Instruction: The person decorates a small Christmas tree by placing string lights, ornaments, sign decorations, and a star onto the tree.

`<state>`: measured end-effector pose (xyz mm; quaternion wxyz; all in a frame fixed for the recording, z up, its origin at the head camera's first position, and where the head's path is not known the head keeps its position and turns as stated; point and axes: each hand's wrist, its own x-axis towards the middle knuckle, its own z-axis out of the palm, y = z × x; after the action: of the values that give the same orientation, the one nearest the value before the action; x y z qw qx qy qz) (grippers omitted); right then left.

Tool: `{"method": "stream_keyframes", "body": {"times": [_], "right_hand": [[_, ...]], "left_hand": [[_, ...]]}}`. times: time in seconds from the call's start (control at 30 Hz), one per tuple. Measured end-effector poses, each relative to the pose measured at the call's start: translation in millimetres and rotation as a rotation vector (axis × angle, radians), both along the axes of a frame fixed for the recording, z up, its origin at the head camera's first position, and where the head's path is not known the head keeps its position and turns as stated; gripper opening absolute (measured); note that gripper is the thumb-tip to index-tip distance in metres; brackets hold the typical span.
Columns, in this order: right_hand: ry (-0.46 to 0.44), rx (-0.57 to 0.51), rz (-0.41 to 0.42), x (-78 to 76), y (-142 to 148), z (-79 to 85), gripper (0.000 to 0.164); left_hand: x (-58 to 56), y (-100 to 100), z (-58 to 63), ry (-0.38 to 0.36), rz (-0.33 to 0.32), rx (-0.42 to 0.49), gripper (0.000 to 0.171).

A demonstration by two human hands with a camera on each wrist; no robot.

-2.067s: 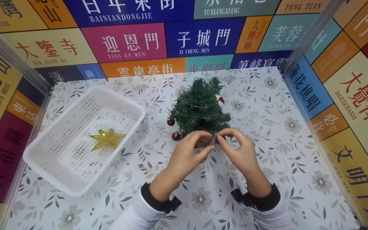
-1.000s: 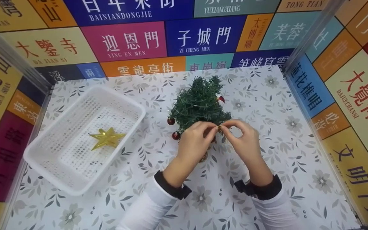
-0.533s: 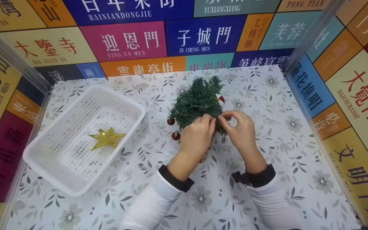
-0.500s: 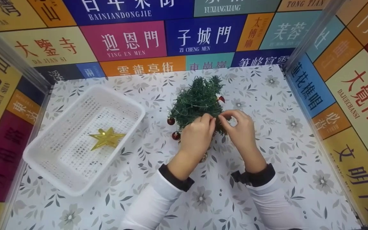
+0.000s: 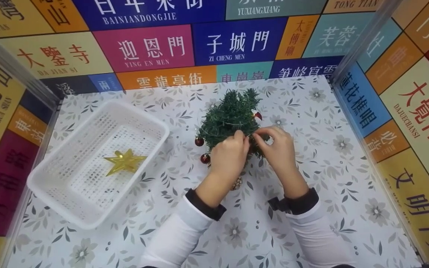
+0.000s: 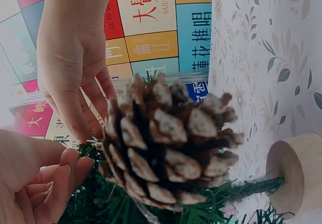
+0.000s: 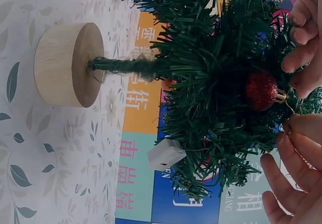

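A small artificial Christmas tree (image 5: 229, 115) stands on the table with its round wooden base (image 7: 68, 65) visible in the wrist views. My right hand (image 5: 279, 149) pinches the thin gold loop of a red glittery bauble (image 7: 260, 90), which hangs against the branches. Beside it, my left hand (image 5: 229, 154) has its fingertips together at a green branch tip (image 6: 89, 151), apparently pinching it; the contact is partly hidden. A pine cone (image 6: 166, 148) hangs close in front of the left wrist camera. Two other red baubles (image 5: 199, 141) hang at the tree's left side.
To the left stands a white perforated basket (image 5: 69, 212) with a gold star (image 5: 125, 160) inside. A small white box (image 7: 166, 155) with a wire hangs in the branches. Panels with printed characters (image 5: 237, 42) enclose the floral-patterned table (image 5: 233, 238) at the back and sides.
Both hands have moved up and away from the body to the tree's front branches. A second ago they met at the gold loop; now the left fingers are at a branch.
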<state>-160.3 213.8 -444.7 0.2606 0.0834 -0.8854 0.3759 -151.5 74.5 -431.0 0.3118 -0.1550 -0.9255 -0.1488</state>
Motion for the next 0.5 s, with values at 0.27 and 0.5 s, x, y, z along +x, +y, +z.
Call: {"method": "stream_keyframes", "body": {"times": [0.27, 0.5], "right_hand": [[0.016, 0.021, 0.030, 4.9, 0.1, -2.0, 0.005], [-0.023, 0.033, 0.035, 8.5, -0.4, -0.8, 0.005]], "left_hand": [[3.2, -0.7, -1.6, -0.010, 0.002, -0.051, 0.021], [4.9, -1.0, -2.8, -0.050, -0.014, -0.053, 0.022]]}}
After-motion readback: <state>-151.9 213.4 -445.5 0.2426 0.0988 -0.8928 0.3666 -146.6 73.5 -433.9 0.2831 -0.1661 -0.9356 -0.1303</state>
